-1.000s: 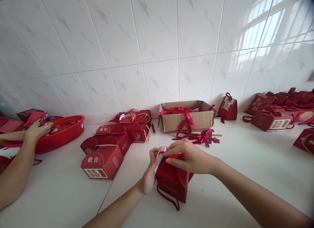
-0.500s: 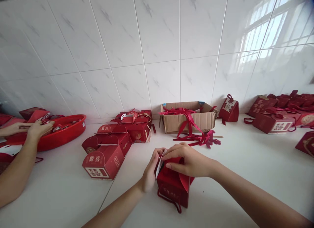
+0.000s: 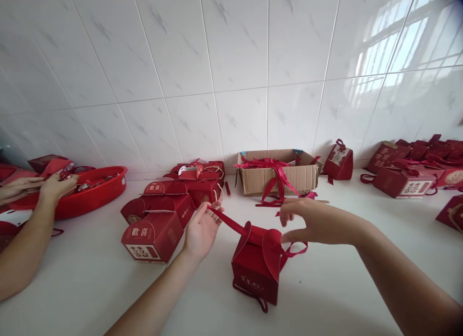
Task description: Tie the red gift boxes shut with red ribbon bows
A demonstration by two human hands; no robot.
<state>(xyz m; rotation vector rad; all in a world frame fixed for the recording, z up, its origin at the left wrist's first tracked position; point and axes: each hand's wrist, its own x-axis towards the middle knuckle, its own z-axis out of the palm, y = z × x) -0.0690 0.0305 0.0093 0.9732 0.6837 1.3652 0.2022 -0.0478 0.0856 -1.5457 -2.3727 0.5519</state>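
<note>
A red gift box (image 3: pixel 256 273) stands upright on the white counter in front of me, its rounded top flaps folded over and a dark red cord handle (image 3: pixel 249 297) hanging at its near side. A red ribbon (image 3: pixel 231 223) runs across the top of the box. My left hand (image 3: pixel 202 230) pinches the ribbon's left end between thumb and fingertips, pulled out taut to the left. On the other side, my right hand (image 3: pixel 318 221) hovers just beyond the box with fingers curved and apart, close to the ribbon's loose right end (image 3: pixel 298 249).
Behind stands a cardboard box (image 3: pixel 278 179) with red ribbons spilling out. Filled-looking red boxes (image 3: pixel 154 237) are grouped at left, more red boxes (image 3: pixel 405 181) at right. A co-worker's hands (image 3: pixel 54 186) work over a red basin (image 3: pixel 90 193) at far left.
Both hands have come off the box's top flaps, which are now folded over. My left hand has drawn the ribbon out leftward; my right hand has shifted up and right.
</note>
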